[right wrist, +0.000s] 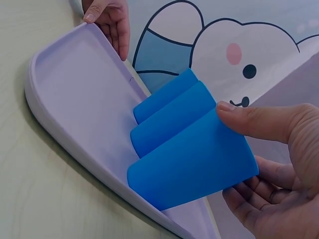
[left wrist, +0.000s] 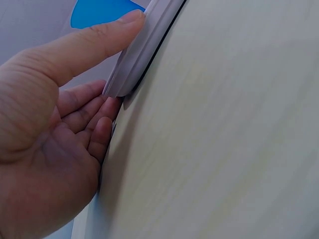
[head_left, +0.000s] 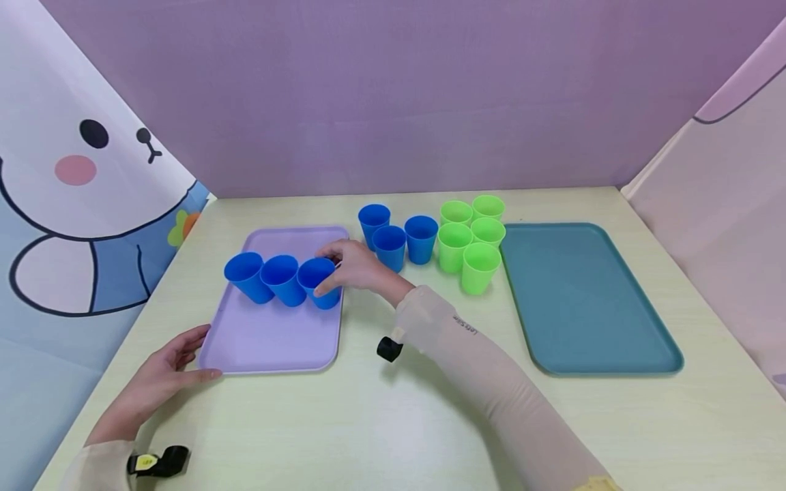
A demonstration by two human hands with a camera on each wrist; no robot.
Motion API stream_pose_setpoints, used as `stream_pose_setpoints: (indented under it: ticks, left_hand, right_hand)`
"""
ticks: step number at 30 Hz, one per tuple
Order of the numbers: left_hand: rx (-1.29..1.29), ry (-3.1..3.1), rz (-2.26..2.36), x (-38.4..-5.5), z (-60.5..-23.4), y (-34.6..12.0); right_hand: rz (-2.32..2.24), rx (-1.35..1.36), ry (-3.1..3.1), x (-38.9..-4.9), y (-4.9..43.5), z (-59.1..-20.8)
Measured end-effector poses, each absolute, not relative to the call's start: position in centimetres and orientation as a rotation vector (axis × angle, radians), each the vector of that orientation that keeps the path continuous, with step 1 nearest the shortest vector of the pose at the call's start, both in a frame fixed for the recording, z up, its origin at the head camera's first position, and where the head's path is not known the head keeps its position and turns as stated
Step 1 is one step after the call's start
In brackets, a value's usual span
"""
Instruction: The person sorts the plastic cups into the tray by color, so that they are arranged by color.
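Three blue cups stand in a row on the purple tray [head_left: 276, 351], the left one [head_left: 248, 276] leaning in the head view. My right hand [head_left: 356, 267] holds the rightmost blue cup [right wrist: 192, 159] by its rim, thumb on one side and fingers on the other. This cup's base is on the tray, close against the middle cup [head_left: 284, 281]. At the tray's near left corner, my left hand [head_left: 162, 378] rests with its thumb [left wrist: 107, 40] straight on the front rim and its relaxed fingers along the left side.
Three more blue cups [head_left: 389, 248] stand behind the right forearm, beside several green cups [head_left: 481, 266]. A teal tray [head_left: 592, 300] lies on the table [head_left: 393, 423] at the right. A purple backdrop [head_left: 393, 95] rises behind the table, with a cartoon-printed cloth [head_left: 80, 204] at the left.
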State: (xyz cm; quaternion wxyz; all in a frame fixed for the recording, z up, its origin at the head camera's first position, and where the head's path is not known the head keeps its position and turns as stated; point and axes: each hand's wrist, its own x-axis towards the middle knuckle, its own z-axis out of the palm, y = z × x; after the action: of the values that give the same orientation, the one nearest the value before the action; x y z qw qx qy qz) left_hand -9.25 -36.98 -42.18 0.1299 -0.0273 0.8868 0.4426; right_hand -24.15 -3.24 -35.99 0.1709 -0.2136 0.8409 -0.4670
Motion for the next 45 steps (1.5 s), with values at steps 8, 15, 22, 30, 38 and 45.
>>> stream_pose_setpoints:
  ticks: [8,15,22,30,38,45]
  left_hand:
    - [-0.095,2.565,1.274,-9.3,-42.2,-37.0]
    - [-0.099,2.555,1.279,-9.2,-42.2,-37.0]
    - [-0.089,2.57,1.264,-9.3,-42.2,-37.0]
    - [-0.076,2.575,1.275,-9.3,-42.2,-37.0]
    - [-0.084,2.564,1.258,-9.3,-42.1,-37.1]
    - [-0.067,2.567,1.281,-9.3,-42.0,-37.0]
  right_hand:
    - [-1.221,-0.677,2.427,-24.1,-3.2,-35.9]
    - [-1.238,-0.704,2.39,-24.2,-2.4,-35.3]
    - [-1.296,-0.728,2.363,-24.4,-1.0,-34.5]
    - [-1.363,-0.719,2.378,-24.9,0.4,-34.0]
    - [-1.425,-0.695,2.385,-25.6,2.0,-33.4]
    - [-1.46,-0.678,2.382,-26.1,3.5,-32.8]
